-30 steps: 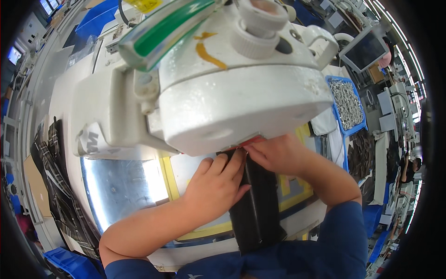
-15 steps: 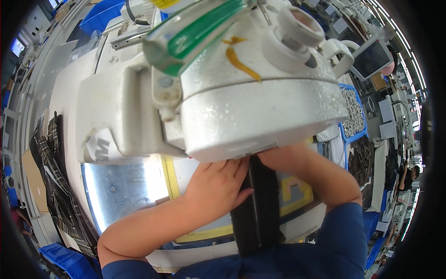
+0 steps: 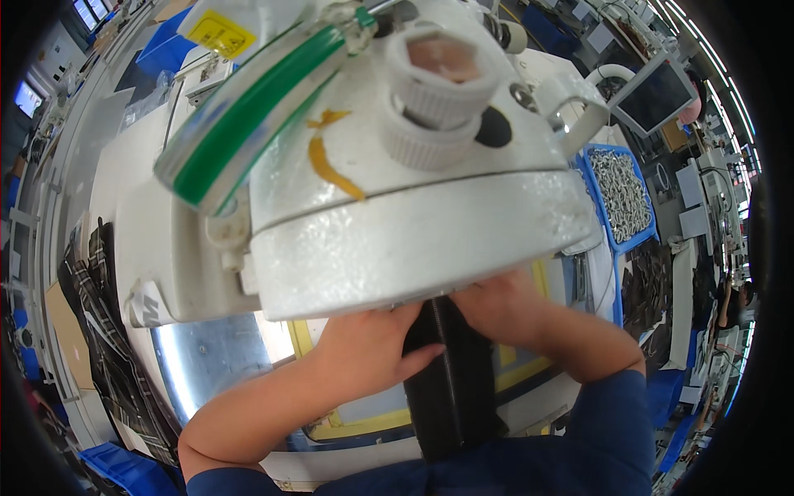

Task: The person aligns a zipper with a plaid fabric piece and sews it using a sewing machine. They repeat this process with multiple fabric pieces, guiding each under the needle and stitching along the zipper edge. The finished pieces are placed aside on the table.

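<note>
A long black fabric piece with a zipper [image 3: 447, 388] runs from my lap up under the white sewing machine head [image 3: 413, 240]. My left hand [image 3: 364, 347] lies on its left side, open, the thumb stretched onto the fabric beside the zipper; the other fingertips are hidden by the machine head. At the fabric's right edge is my right hand [image 3: 500, 306], touching it close to the machine. Its fingers are mostly hidden, so I cannot tell whether they grip. The needle area is out of sight beneath the head.
A clear bottle with a green stripe [image 3: 256, 124] sits against the machine's upper left. To the right stands a blue tray of small metal parts [image 3: 620, 194], with dark pieces [image 3: 645, 285] nearby. Plaid fabric [image 3: 116, 331] lies at left. Yellow tape [image 3: 364, 423] edges the work surface.
My view has shifted, so the machine head appears lower and further left, covering more of my left fingers. Both hands stay at the black fabric.
</note>
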A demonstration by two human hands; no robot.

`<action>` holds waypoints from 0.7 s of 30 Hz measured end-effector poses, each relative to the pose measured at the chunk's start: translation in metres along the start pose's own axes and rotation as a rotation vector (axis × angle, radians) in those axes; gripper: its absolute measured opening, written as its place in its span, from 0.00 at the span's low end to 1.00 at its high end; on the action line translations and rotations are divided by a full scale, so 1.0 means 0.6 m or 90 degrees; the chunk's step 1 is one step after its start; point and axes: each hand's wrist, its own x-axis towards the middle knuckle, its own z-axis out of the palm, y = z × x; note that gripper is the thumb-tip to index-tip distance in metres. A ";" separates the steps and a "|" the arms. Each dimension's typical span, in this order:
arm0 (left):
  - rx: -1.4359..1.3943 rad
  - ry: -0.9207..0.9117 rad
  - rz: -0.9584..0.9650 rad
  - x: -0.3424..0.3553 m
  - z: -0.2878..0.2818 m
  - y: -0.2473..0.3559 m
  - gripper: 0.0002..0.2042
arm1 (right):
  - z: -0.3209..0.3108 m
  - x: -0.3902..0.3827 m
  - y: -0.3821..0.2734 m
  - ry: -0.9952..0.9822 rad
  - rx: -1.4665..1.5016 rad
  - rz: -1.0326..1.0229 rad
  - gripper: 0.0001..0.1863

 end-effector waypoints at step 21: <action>-0.001 0.008 0.002 0.004 -0.006 -0.003 0.32 | 0.016 0.002 0.002 -0.001 -0.005 0.029 0.15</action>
